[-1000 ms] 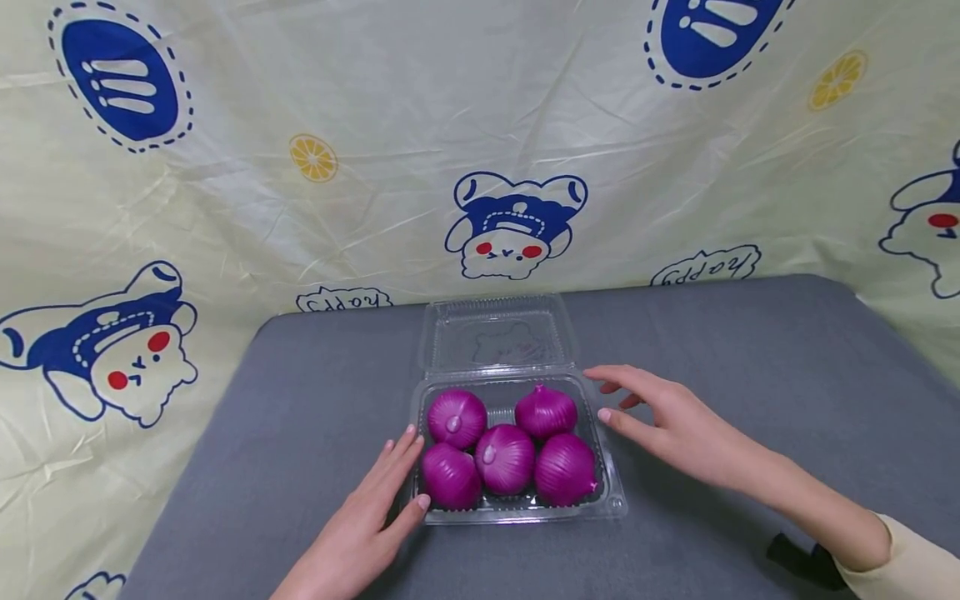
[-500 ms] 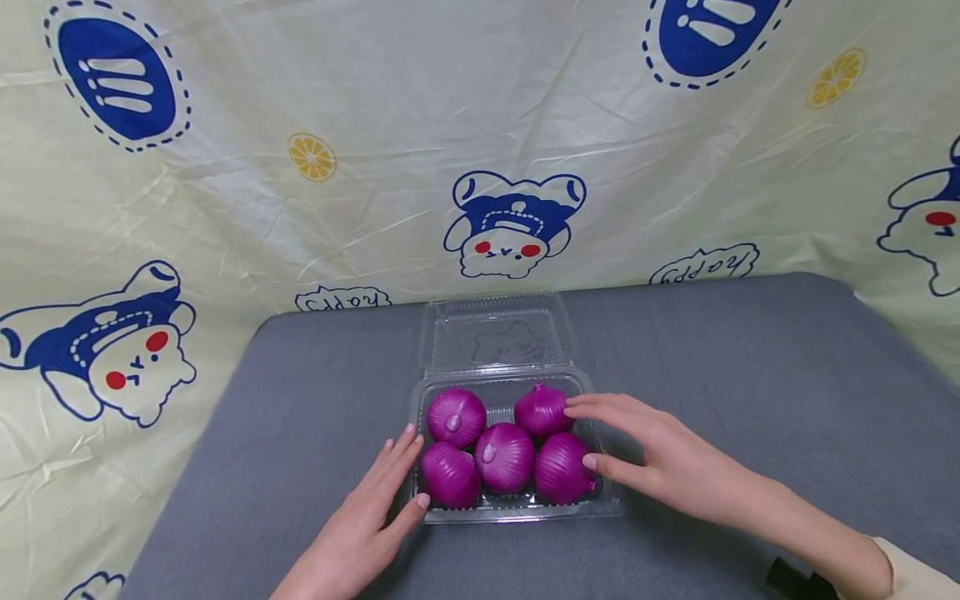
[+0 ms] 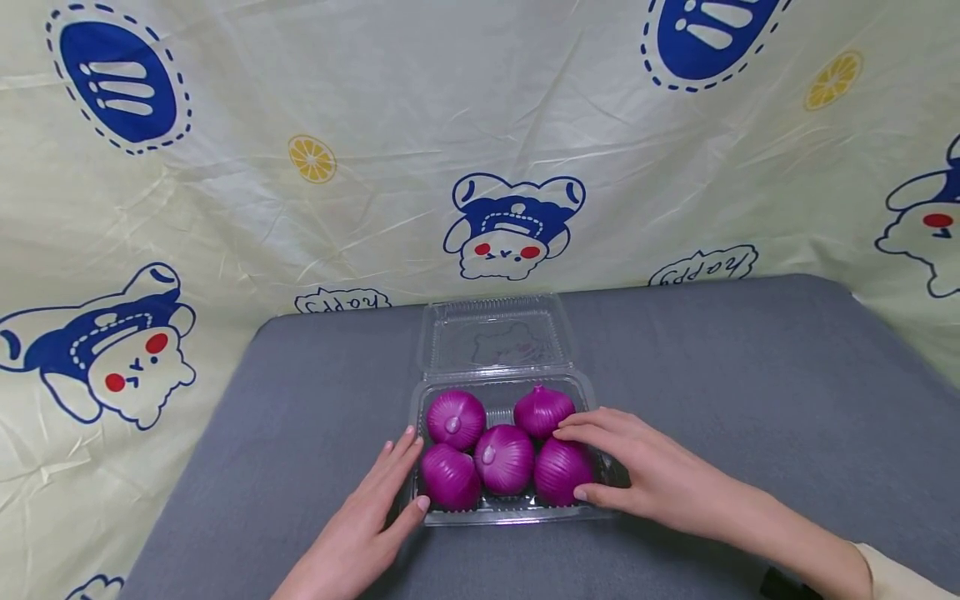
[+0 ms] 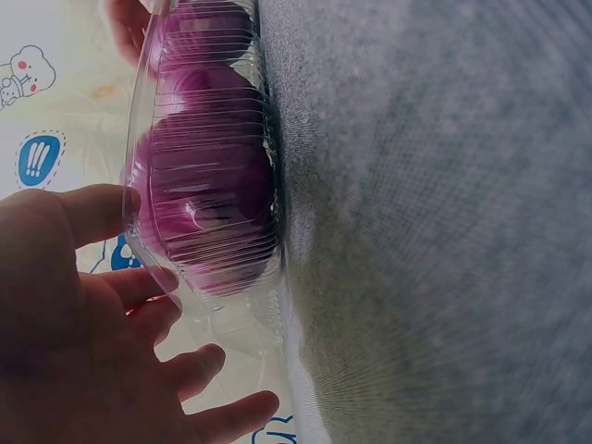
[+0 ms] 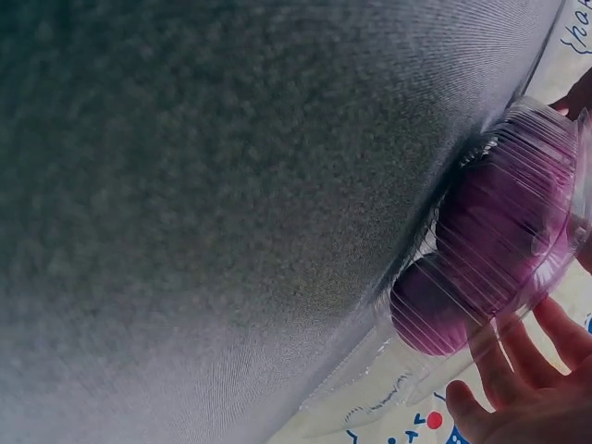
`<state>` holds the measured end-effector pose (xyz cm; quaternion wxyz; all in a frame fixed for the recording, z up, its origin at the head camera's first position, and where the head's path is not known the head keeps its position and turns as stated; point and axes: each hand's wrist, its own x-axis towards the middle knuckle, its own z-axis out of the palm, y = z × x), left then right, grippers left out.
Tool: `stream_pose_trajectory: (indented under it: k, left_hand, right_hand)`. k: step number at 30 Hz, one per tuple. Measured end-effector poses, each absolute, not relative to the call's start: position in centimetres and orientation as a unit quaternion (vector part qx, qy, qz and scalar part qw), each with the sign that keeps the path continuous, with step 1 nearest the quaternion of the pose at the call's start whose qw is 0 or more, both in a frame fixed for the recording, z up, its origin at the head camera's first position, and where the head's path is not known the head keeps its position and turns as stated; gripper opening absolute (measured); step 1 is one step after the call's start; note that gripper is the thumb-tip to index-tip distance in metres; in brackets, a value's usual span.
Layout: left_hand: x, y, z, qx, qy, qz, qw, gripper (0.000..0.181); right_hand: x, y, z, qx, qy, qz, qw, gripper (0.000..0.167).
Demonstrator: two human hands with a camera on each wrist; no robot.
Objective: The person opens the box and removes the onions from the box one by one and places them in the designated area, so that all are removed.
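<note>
Several red onions (image 3: 504, 460) sit in a clear plastic clamshell box (image 3: 517, 517), its lid (image 3: 497, 337) folded back flat behind it. My right hand (image 3: 651, 475) reaches over the box's right rim. Its fingers curve over the far side of the front right red onion (image 3: 561, 473), and the thumb is against the near side. The onion is still low in the box. My left hand (image 3: 358, 518) rests along the left wall with fingers extended, thumb at the front left corner. In the left wrist view the left hand (image 4: 102, 314) touches the rim, several fingers spread.
A grey cloth-covered table (image 3: 322, 400) extends around the box. Behind it hangs a pale curtain (image 3: 390, 100) printed with cartoon bears and orange slices. A black object (image 3: 787, 585) shows beneath the right forearm.
My right hand has moved left and toward me, from beside the box's right edge onto the front right red onion. The left hand and the box have stayed in place.
</note>
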<state>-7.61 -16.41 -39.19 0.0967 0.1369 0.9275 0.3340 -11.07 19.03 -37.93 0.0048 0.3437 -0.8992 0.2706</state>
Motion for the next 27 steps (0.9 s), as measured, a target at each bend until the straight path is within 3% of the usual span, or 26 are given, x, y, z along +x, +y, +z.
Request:
stream_pose_trajectory:
  k: [6,18,27]
  left_hand:
    - [-7.5,-16.4,-39.2,0.139,0.929,0.332,0.089,0.066]
    - [-7.5,-16.4,-39.3,0.140,0.928,0.333,0.090,0.067]
    - [-7.5,-16.3,-39.2,0.135,0.929,0.335,0.086,0.067]
  right_hand:
    - [-11.4,18.8,-38.0,0.347,-0.905,0.248,0.002,0.057]
    - [-12.8,18.8,-37.5,0.367,-0.896,0.243,-0.063,0.063]
    - [-13.8,18.7,-37.3,0.385,-0.880,0.265,-0.084,0.057]
